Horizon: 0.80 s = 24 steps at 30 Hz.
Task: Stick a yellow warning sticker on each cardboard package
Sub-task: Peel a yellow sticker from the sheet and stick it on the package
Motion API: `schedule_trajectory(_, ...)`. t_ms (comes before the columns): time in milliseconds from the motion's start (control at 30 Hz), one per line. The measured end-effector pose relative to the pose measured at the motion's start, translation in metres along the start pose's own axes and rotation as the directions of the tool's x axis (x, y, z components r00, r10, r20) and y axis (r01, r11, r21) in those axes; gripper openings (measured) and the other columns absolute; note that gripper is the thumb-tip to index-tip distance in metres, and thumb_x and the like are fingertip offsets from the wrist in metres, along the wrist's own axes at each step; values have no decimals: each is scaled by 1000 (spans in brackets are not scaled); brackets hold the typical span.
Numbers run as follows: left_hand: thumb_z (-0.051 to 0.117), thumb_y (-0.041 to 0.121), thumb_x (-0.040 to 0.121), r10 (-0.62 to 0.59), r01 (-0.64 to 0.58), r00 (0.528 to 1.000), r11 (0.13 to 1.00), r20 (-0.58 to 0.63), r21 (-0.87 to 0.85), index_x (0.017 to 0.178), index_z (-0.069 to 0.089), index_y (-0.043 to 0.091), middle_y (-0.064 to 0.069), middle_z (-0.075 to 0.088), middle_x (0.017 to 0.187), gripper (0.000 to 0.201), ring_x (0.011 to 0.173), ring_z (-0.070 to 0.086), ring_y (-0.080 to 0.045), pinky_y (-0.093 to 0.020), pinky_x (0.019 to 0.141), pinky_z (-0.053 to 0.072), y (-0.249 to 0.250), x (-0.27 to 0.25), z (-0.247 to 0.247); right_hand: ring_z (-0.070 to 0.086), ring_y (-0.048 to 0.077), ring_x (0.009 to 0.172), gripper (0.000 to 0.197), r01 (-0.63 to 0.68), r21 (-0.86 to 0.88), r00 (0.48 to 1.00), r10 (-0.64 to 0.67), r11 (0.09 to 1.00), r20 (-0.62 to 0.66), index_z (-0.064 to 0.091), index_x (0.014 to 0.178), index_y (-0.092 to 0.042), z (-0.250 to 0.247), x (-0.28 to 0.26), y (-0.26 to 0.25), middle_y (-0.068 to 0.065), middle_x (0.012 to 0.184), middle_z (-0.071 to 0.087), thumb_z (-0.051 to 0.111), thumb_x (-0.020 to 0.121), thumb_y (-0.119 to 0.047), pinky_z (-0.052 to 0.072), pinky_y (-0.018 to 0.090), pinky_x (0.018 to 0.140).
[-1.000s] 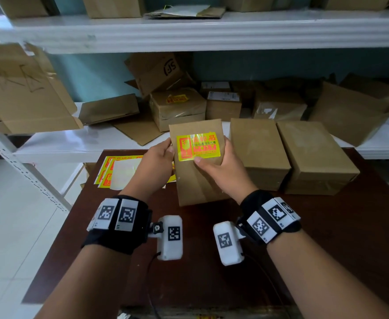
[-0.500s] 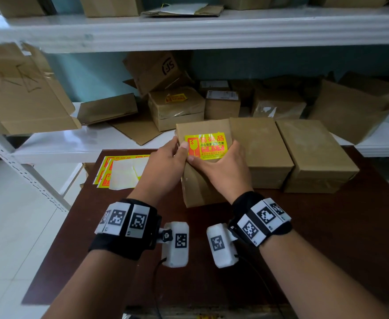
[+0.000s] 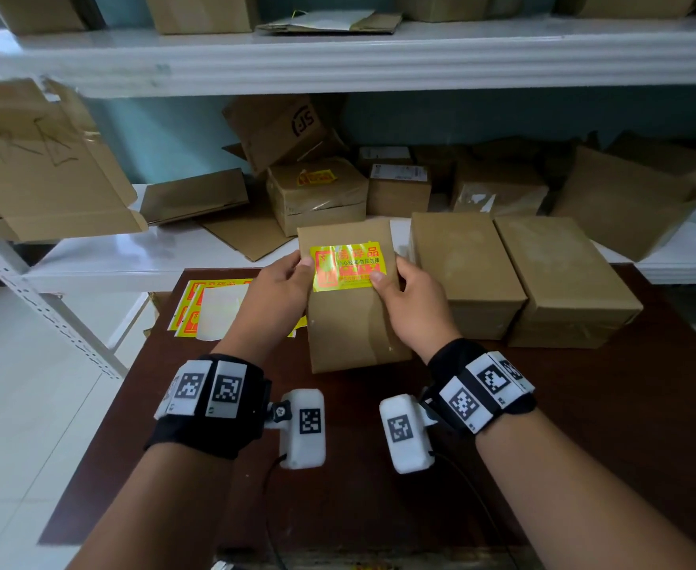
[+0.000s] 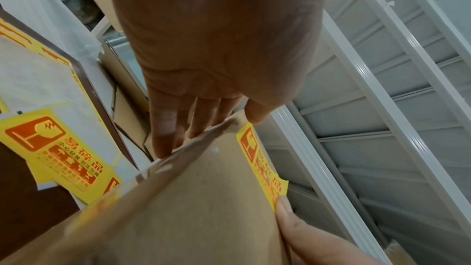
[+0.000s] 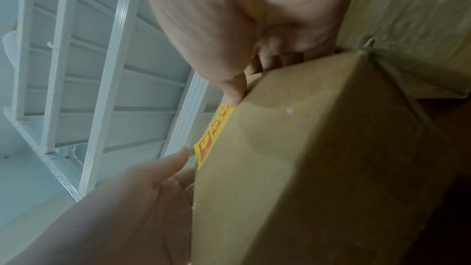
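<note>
Both hands hold a brown cardboard package (image 3: pixel 350 322) tilted up over the dark table (image 3: pixel 585 425), with a yellow warning sticker (image 3: pixel 348 265) on its upper face. My left hand (image 3: pixel 282 288) grips the package's left side, thumb at the sticker's left edge. My right hand (image 3: pixel 414 300) grips the right side, thumb pressing the sticker's lower right corner. The left wrist view shows the left hand's fingers (image 4: pixel 163 128) behind the package (image 4: pixel 191 198) and the sticker (image 4: pixel 262 164) edge-on. In the right wrist view the package (image 5: pixel 318 158) and sticker (image 5: pixel 214 134) appear.
Two plain cardboard packages (image 3: pixel 461 265) (image 3: pixel 560 277) lie side by side just right of the held one. Sheets of yellow stickers (image 3: pixel 198 306) lie at the table's far left corner. A white shelf (image 3: pixel 132 257) behind holds more boxes, one with a sticker (image 3: pixel 317 191).
Half a second ago the package was against the neighbouring package with both thumbs close together on the sticker. Now it sits slightly apart, and the thumbs have spread to the sticker's left edge and right corner.
</note>
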<state>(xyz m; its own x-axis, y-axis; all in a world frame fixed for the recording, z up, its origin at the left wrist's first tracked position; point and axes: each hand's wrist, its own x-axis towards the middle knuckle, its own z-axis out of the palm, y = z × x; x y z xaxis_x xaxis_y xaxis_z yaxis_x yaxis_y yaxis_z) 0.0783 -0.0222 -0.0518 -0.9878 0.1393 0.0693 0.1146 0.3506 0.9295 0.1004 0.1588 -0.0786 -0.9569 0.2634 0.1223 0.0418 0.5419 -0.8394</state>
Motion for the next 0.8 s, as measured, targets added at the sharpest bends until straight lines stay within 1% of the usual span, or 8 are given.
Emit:
schedule_trajectory(67,40,59,91,-27,27,1000,1000,-2,6,122,67,34,10,74,107,48,104,68,-13,-50,95,54,0,0,-1,60,21,122,78,1,18,1000,-1,1000,8,54,144,-19,2,2,4,1,132,67,40,84,-67,49,42,105)
schedule_trajectory(200,39,59,90,-33,33,999,999,-18,28,116,69,32,10,74,102,49,101,67,-14,-51,95,54,2,0,-2,58,21,125,44,0,73,1000,-2,997,14,55,145,-16,-3,3,3,3,135,65,46,105,-33,46,40,108)
schedule_trajectory(367,37,59,93,-13,14,1000,998,-26,60,119,67,33,9,73,104,47,103,65,-13,-49,96,53,5,-2,-2,57,21,126,43,8,102,999,-11,995,31,56,143,-16,-5,3,2,3,135,65,42,107,-33,45,40,109)
schedule_trajectory(433,37,63,89,-13,14,1000,998,-24,58,121,66,35,10,73,106,51,106,66,-14,-49,96,53,5,-1,0,59,17,123,51,-1,126,999,-4,992,43,55,142,-22,-4,0,-2,-3,133,65,47,100,-51,47,43,107)
schedule_trajectory(500,40,59,95,10,-8,1000,997,-22,77,126,65,34,11,73,111,47,109,65,-12,-46,98,52,7,-2,2,59,15,121,76,-34,155,999,31,987,23,47,142,-23,-2,-4,-6,-6,132,64,59,82,-68,49,43,105)
schedule_trajectory(600,43,46,103,35,-31,999,992,-33,119,134,62,29,8,70,118,40,110,64,-13,-43,99,52,11,-4,5,60,15,117,103,-48,130,998,52,990,-32,40,140,-24,4,-5,-7,-5,128,61,70,57,-77,53,42,99)
schedule_trajectory(733,44,40,104,13,-7,999,991,-43,136,130,63,27,16,68,101,35,103,64,-14,-43,97,53,14,-5,6,65,14,107,77,-63,122,995,72,991,-70,52,126,-26,1,-4,-6,-8,116,68,82,65,-62,54,41,94)
schedule_trajectory(800,44,42,103,21,-16,999,989,-31,150,126,64,27,12,71,103,34,102,66,-14,-43,95,53,12,-3,7,66,11,103,67,-61,172,994,75,983,-79,56,123,-27,-1,-4,-4,-10,111,71,84,69,-56,54,40,94)
